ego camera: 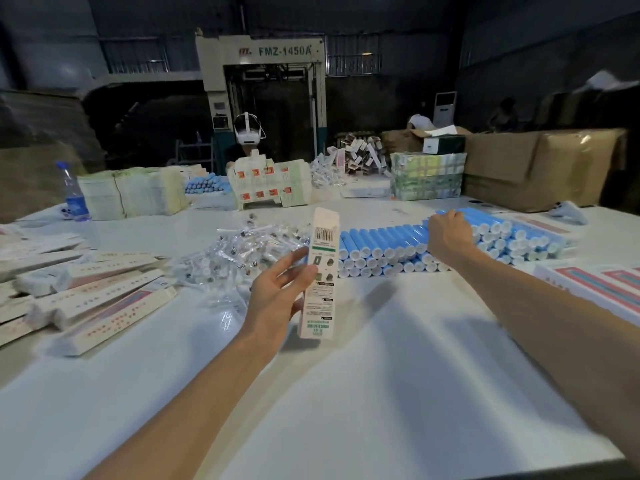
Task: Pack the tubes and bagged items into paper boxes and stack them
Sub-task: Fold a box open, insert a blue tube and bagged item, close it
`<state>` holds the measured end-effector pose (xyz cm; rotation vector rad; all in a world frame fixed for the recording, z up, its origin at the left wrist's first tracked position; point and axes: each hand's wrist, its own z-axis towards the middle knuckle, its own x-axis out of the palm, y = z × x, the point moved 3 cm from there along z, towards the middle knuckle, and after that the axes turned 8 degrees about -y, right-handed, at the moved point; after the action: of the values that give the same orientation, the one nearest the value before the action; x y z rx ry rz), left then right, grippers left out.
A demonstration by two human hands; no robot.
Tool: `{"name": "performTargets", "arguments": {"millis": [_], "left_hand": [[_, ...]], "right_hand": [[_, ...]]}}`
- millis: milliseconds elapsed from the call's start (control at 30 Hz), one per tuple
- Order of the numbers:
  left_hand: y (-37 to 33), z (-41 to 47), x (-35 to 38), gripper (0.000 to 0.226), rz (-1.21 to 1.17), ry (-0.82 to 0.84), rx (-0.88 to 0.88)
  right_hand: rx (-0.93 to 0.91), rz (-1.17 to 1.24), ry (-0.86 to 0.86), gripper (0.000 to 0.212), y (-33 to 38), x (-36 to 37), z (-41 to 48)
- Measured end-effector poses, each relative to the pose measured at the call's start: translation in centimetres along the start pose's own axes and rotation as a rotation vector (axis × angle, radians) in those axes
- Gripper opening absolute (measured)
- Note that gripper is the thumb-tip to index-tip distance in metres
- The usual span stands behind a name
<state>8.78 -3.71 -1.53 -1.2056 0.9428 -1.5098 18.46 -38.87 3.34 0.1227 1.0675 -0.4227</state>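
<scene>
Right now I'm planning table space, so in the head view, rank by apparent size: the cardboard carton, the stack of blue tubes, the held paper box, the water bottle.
1. cardboard carton and stack of blue tubes: alike, unranked.
2. paper box in the left hand, enlarged by nearness.
3. water bottle, farther off.

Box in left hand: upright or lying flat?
Upright, slightly tilted: paper box stands on end in the left hand, barcode end uppermost.
</scene>
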Motion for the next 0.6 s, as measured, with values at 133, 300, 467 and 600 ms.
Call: {"name": "performTargets", "arguments": {"millis": [133, 300, 467, 600], "left_hand": [[0.9, -0.2, 0.1, 0.035, 0.052, 0.075, -0.033], [1.7, -0.2, 0.0, 0.029, 0.061, 0.047, -0.107], [1.0, 0.1, -0.1, 0.049, 0.019, 0.042, -0.076], [0.6, 0.4, -0.6, 0.043, 0.041, 0.029, -0.020]], "right_hand": [[0.022, -0.041, 0.069, 0.035, 0.0, 0.1, 0.3], [0.085, -0.042, 0.030, 0.043, 0.3, 0.4, 0.3], [0.074, -0.039, -0.014, 0.047, 0.5, 1.4, 0.5], [0.148, 0.257, -0.081, 0.028, 1.7, -0.6, 0.4]]}}
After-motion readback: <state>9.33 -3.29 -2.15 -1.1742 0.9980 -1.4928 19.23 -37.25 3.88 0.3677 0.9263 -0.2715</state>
